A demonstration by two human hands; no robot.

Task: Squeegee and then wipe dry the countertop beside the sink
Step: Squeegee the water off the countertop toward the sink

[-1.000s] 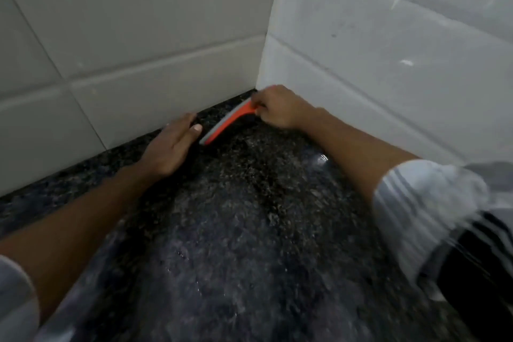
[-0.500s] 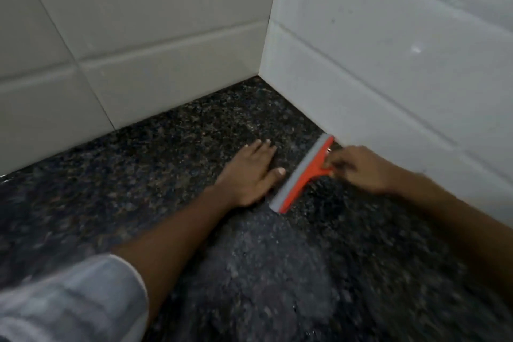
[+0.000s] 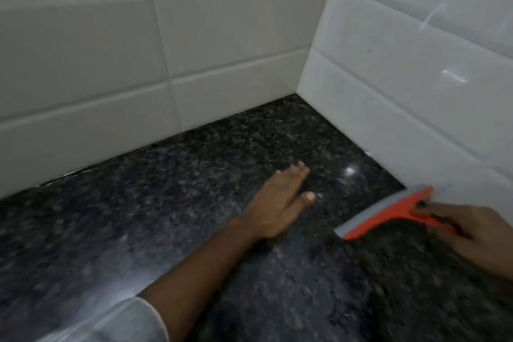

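A dark speckled granite countertop (image 3: 194,189) fills the lower view and runs into a tiled corner. My right hand (image 3: 472,233) at the right edge grips the handle of an orange squeegee (image 3: 388,209). Its grey blade rests on the stone, with its far end close to the right wall. My left hand (image 3: 280,203) lies flat on the counter, palm down with fingers together, a short way left of the blade. It holds nothing. A wet sheen shows on the stone at lower left.
White tiled walls (image 3: 222,58) rise behind the counter, and more white tiles (image 3: 416,78) on the right, meeting at a corner near the top right. No sink, cloth or other object shows in this view.
My right hand has dragged the squeegee from the far corner toward me along the right wall. My left hand slid back with it and now trails left of the blade.
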